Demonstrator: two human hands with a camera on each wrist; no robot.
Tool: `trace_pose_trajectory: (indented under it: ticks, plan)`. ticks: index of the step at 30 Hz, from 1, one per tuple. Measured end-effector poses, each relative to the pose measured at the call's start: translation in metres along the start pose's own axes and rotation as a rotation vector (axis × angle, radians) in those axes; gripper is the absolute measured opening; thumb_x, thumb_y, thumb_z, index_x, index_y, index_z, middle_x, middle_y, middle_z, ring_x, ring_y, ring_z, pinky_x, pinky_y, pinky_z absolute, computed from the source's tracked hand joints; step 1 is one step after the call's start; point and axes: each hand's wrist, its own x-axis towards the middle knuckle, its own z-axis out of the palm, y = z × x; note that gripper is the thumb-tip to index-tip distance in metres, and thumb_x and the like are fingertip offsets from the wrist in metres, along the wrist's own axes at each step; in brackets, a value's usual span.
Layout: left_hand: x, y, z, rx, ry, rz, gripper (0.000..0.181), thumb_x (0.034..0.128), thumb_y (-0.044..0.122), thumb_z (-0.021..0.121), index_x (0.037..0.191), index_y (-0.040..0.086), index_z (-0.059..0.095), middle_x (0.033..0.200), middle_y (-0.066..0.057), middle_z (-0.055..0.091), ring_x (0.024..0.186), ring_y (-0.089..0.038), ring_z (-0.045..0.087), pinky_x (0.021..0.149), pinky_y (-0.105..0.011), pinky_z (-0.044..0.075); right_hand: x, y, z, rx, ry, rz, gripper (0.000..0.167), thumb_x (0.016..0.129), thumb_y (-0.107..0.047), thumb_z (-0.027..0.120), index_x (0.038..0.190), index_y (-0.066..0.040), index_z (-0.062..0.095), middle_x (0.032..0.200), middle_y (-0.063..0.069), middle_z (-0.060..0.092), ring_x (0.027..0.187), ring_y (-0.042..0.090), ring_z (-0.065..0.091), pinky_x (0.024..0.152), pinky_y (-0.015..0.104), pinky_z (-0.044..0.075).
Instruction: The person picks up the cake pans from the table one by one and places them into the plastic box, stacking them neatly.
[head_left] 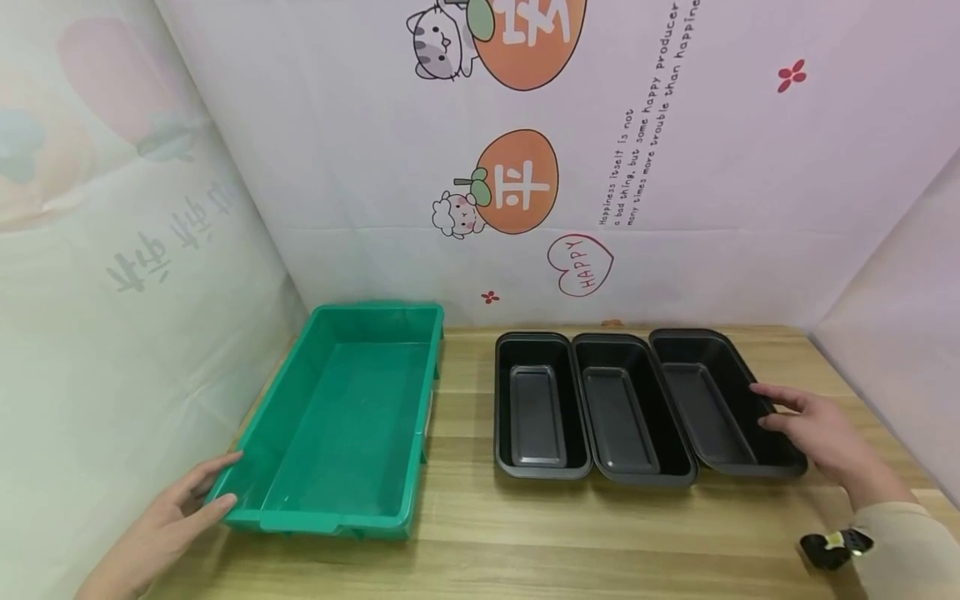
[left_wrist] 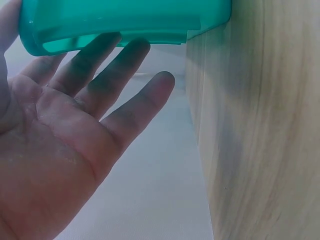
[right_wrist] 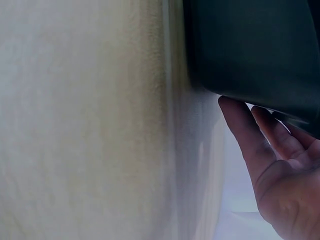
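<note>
A green plastic tray (head_left: 345,417) stands on the left of the wooden table. My left hand (head_left: 176,508) is at its near left corner, thumb and index finger at the rim. In the left wrist view the fingers of that hand (left_wrist: 75,110) extend along the tray's outer side (left_wrist: 120,17), fairly straight. Three dark loaf pans stand side by side on the right: a left pan (head_left: 536,417), a middle pan (head_left: 618,417) and a right pan (head_left: 701,408). My right hand (head_left: 821,433) touches the right pan's outer edge. In the right wrist view its extended fingers (right_wrist: 242,130) lie against the pan's side (right_wrist: 250,55).
The wooden table (head_left: 465,533) meets a printed cloth wall (head_left: 360,167) at the back. White walls (head_left: 112,350) stand close on the left and right. A small black device (head_left: 836,547) is strapped at my right sleeve.
</note>
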Motion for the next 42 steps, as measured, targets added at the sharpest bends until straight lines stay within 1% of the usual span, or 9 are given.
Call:
trace_pose_trajectory:
  ticks: [3, 6, 9, 13, 15, 22, 30, 35, 42]
  plan:
    - [0.000, -0.001, 0.000, 0.014, 0.006, 0.009, 0.053, 0.1056, 0.020, 0.048, 0.155, 0.021, 0.029, 0.155, -0.023, 0.026, 0.136, -0.013, 0.032, 0.084, -0.009, 0.037, -0.001, 0.000, -0.002, -0.010, 0.011, -0.004, 0.058, 0.096, -0.016, 0.064, 0.145, 0.004, 0.041, 0.146, 0.036, 0.033, 0.118, 0.042, 0.044, 0.062, 0.015, 0.041]
    - [0.000, -0.001, 0.000, 0.013, 0.010, 0.011, 0.052, 0.1055, 0.020, 0.048, 0.154, 0.021, 0.030, 0.155, -0.023, 0.027, 0.125, 0.012, 0.029, 0.084, -0.010, 0.038, -0.002, 0.000, -0.004, -0.004, 0.025, -0.011, 0.058, 0.096, -0.017, 0.064, 0.146, 0.002, 0.041, 0.145, 0.036, 0.033, 0.121, 0.040, 0.042, 0.063, 0.015, 0.041]
    - [0.000, -0.001, -0.001, 0.000, 0.004, 0.015, 0.052, 0.1059, 0.020, 0.047, 0.155, 0.021, 0.030, 0.155, -0.024, 0.026, 0.118, 0.021, 0.026, 0.084, -0.011, 0.040, -0.004, 0.001, -0.008, 0.039, 0.043, -0.023, 0.057, 0.096, -0.017, 0.065, 0.147, -0.003, 0.044, 0.143, 0.014, 0.047, 0.128, 0.021, 0.044, 0.074, 0.008, 0.041]
    - [0.000, 0.000, -0.001, -0.029, 0.000, 0.018, 0.051, 0.1064, 0.020, 0.046, 0.155, 0.020, 0.030, 0.156, -0.023, 0.025, 0.123, 0.017, 0.028, 0.085, -0.012, 0.040, -0.006, -0.003, -0.012, 0.170, 0.061, -0.040, 0.052, 0.093, -0.011, 0.068, 0.143, -0.013, 0.053, 0.118, -0.027, 0.051, 0.097, -0.011, 0.051, 0.069, 0.019, 0.052]
    - [0.000, 0.001, -0.001, -0.033, 0.003, 0.014, 0.050, 0.1066, 0.021, 0.045, 0.155, 0.022, 0.030, 0.156, -0.021, 0.025, 0.123, 0.018, 0.027, 0.086, -0.011, 0.039, -0.007, -0.008, -0.013, 0.242, 0.054, -0.044, 0.051, 0.093, -0.008, 0.068, 0.142, -0.017, 0.055, 0.112, -0.034, 0.049, 0.091, -0.010, 0.055, 0.067, 0.022, 0.053]
    - [0.003, -0.003, 0.001, -0.024, 0.032, 0.064, 0.050, 0.1057, 0.016, 0.047, 0.153, 0.019, 0.033, 0.153, -0.019, 0.030, 0.120, 0.020, 0.029, 0.086, -0.008, 0.036, -0.010, -0.029, -0.012, 0.227, 0.060, -0.037, 0.055, 0.094, -0.012, 0.068, 0.145, -0.016, 0.050, 0.127, -0.012, 0.050, 0.094, -0.013, 0.054, 0.069, 0.022, 0.054]
    - [0.004, -0.002, 0.000, -0.007, 0.033, 0.052, 0.050, 0.1058, 0.018, 0.047, 0.153, 0.020, 0.033, 0.152, -0.024, 0.031, 0.119, 0.019, 0.030, 0.085, -0.010, 0.038, -0.012, -0.048, -0.006, 0.303, 0.052, -0.057, 0.053, 0.094, -0.008, 0.067, 0.144, -0.018, 0.052, 0.118, -0.027, 0.047, 0.084, -0.006, 0.058, 0.059, 0.021, 0.051]
    - [0.003, -0.001, 0.000, -0.004, 0.025, 0.036, 0.050, 0.1063, 0.020, 0.046, 0.154, 0.023, 0.032, 0.154, -0.023, 0.029, 0.125, 0.011, 0.032, 0.086, -0.011, 0.038, -0.013, -0.057, -0.003, 0.226, 0.076, -0.047, 0.054, 0.094, -0.013, 0.068, 0.146, -0.014, 0.050, 0.132, -0.009, 0.044, 0.080, -0.007, 0.053, 0.054, 0.021, 0.045]
    - [0.002, -0.003, 0.001, 0.008, 0.036, 0.044, 0.050, 0.1062, 0.019, 0.046, 0.154, 0.025, 0.032, 0.155, -0.010, 0.030, 0.121, 0.020, 0.027, 0.086, -0.011, 0.037, -0.013, -0.069, 0.002, 0.204, 0.051, -0.031, 0.056, 0.096, -0.014, 0.065, 0.149, -0.012, 0.044, 0.146, 0.013, 0.034, 0.072, -0.002, 0.053, 0.052, 0.022, 0.043]
